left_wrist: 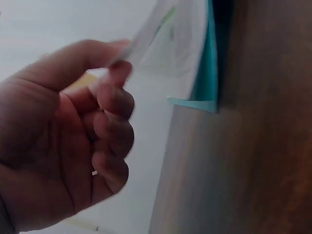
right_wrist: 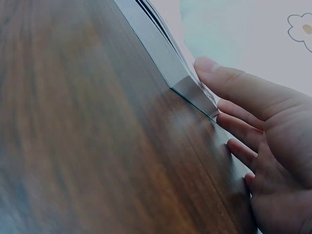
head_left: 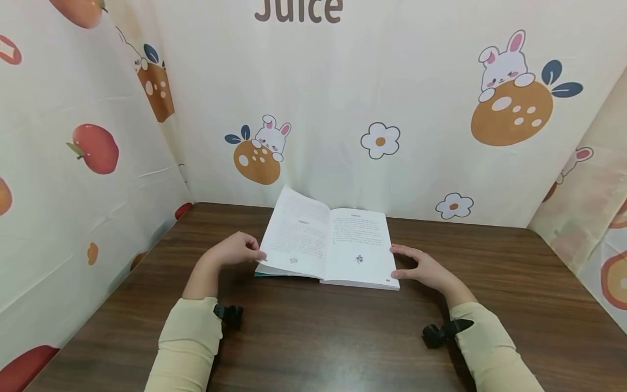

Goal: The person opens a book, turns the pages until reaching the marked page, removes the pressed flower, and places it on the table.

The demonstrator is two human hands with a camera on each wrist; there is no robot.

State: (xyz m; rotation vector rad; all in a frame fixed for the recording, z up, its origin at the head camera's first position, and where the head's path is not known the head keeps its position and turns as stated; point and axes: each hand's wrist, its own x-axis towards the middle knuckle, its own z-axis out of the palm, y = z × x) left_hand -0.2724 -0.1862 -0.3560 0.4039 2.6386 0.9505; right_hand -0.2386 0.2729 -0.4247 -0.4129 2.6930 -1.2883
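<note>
Book [head_left: 329,246] is being held open between two hands, lying face up toward the far side of the brown table [head_left: 313,337], with print being shown on both sides. Its left leaf [head_left: 296,237] is being pinched near the lower left corner by the left hand [head_left: 234,249], which is reaching in from the book's left; thumb and forefinger are being pressed together on the paper, while the other fingers are being kept curled. Beneath that leaf, a teal cover [left_wrist: 207,73] is being shown. At the opposite side, the book is being touched by the right hand [head_left: 421,267]: its thumb is being rested on the page near the lower corner, its fingers are being held loosely extended against the side edge, and a gap is being left between thumb and forefinger. Black devices [head_left: 235,314] are being worn at both pale cuffs [head_left: 193,326]. Behind the book, a white curtain [head_left: 323,71] is hanging, printed with rabbits and flowers.
</note>
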